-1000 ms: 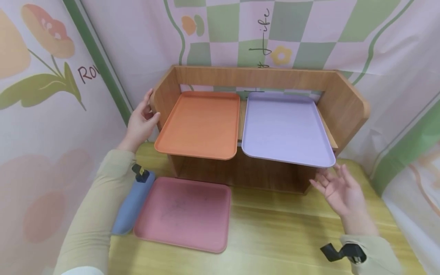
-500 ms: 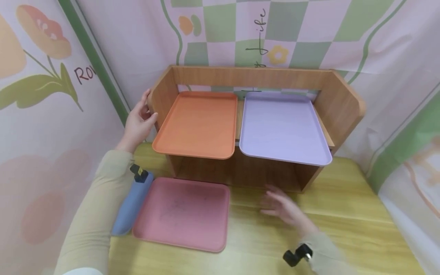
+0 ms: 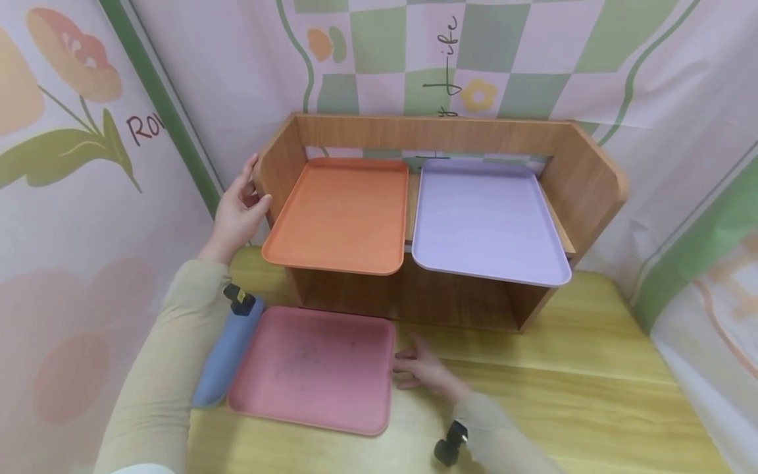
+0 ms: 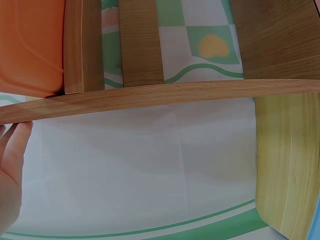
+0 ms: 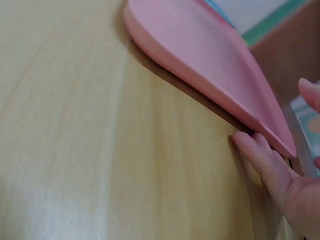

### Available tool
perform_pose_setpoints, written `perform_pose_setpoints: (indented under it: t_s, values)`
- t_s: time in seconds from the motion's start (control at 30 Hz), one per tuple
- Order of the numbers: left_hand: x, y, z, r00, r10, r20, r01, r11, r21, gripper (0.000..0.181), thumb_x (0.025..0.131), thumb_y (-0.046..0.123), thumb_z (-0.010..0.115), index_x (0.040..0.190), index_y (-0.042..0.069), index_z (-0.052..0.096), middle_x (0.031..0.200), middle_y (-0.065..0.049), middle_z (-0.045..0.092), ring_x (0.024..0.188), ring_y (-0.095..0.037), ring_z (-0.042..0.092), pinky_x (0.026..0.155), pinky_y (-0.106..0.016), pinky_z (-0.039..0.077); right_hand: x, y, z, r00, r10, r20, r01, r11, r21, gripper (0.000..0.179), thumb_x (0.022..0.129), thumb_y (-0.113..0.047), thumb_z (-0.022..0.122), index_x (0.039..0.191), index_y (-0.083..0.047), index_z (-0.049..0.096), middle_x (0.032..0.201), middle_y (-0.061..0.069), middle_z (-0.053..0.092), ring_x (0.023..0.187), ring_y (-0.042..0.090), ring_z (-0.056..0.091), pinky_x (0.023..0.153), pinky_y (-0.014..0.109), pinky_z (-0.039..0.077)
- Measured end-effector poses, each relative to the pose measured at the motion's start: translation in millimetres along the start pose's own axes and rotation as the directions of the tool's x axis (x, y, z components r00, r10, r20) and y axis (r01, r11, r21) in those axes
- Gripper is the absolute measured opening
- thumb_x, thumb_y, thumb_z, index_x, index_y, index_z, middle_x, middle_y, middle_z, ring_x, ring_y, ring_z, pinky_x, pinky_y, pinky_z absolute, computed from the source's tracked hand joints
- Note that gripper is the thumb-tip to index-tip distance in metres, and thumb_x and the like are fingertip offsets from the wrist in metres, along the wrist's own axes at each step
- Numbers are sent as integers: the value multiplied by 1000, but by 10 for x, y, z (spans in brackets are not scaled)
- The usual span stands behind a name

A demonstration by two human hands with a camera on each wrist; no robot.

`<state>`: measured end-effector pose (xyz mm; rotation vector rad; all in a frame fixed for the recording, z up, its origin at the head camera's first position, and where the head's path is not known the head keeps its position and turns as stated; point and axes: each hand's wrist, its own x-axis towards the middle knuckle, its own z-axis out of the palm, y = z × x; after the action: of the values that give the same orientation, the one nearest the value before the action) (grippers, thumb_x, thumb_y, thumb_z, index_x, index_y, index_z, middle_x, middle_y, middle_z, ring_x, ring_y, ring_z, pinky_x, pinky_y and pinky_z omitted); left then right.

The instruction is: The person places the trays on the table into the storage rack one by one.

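My left hand [image 3: 235, 214] rests its fingertips against the outer face of the left side panel of a wooden shelf [image 3: 435, 133]; in the left wrist view, fingers [image 4: 17, 145] touch that panel's edge. On the shelf's upper board lie an orange tray [image 3: 343, 214] and, to its right, a lilac tray [image 3: 488, 220], both jutting out over the front. A pink tray [image 3: 314, 368] lies on the table below. At its right edge is my right hand [image 3: 428, 372]; the right wrist view has the fingertips right at the underside of the rim of the pink tray [image 5: 200, 55], thumb raised and apart.
Left of the pink tray, a blue tray [image 3: 222, 362] is partly covered by it and by my left sleeve [image 3: 168, 355]. The shelf's lower compartment [image 3: 453, 299] opens toward me. Printed cloth [image 3: 237, 72] hangs behind and beside the wooden table [image 3: 598, 388].
My right hand has swung left from beneath the lilac tray's front right corner to the pink tray's right edge. My left hand stays on the side panel; the trays keep their places.
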<state>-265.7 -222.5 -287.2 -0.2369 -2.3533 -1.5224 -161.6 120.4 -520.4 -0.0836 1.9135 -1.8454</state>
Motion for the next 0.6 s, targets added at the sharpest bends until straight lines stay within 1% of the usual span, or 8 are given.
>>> perform_pose_setpoints:
  t_s: [0.1,0.2,0.27,0.33,0.4,0.47,0.53,0.6]
  values:
    - [2,6,6,1000,-6,1,6,1000,6,71,93,5,54,149,38,25,145,-19,42,125,-35,49,102,-48,43,34,-15,116,998,-45,-38,42,996,-73,92,79,5,67,149,-3,7,103,27,52,71,22,64,64,46,59]
    - [5,4,2,1000,-4,0,4,1000,7,71,93,5,54,148,38,25,145,-19,42,125,-35,49,102,-48,43,64,-12,194,992,-119,-37,109,974,-197,99,73,9,71,151,-7,11,91,25,54,62,18,60,55,40,59]
    - [4,0,1,1000,-1,-1,1,1000,5,71,93,5,54,149,37,25,145,-18,42,125,-35,49,103,-48,43,87,8,223,985,-170,-25,157,947,-279,101,71,10,72,151,-8,13,89,25,55,63,18,58,52,33,57]
    - [3,-2,0,1000,3,-3,-3,1000,4,70,93,4,54,149,37,25,145,-18,42,125,-35,49,103,-48,43,111,39,241,974,-226,-23,200,900,-386,101,69,9,73,151,-6,15,90,24,57,67,19,58,52,27,55]
    - [2,-3,-2,1000,6,-3,-6,1000,1,70,93,4,54,149,36,26,145,-18,42,126,-34,49,103,-47,43,132,70,252,963,-268,-35,222,859,-462,98,67,10,73,148,-2,21,95,24,58,74,21,58,53,22,53]
    - [1,-2,-4,1000,6,-2,-6,1000,-3,70,93,4,54,149,36,25,145,-18,42,126,-34,49,103,-47,43,147,91,258,957,-285,-57,220,839,-498,93,65,11,71,146,1,26,98,23,58,75,22,58,52,20,51]
    - [-2,-1,-3,1000,4,1,-4,1000,-8,71,93,4,53,149,36,25,146,-18,41,126,-35,49,103,-47,43,155,100,256,957,-281,-69,213,847,-487,92,63,14,68,145,3,27,97,24,59,72,21,57,49,21,50]
    - [-5,1,0,1000,1,5,-1,1000,-8,71,93,4,53,149,36,25,146,-19,41,126,-35,48,103,-47,43,160,90,250,966,-247,-70,197,887,-417,95,62,17,63,147,0,24,93,23,59,67,18,55,46,23,49]
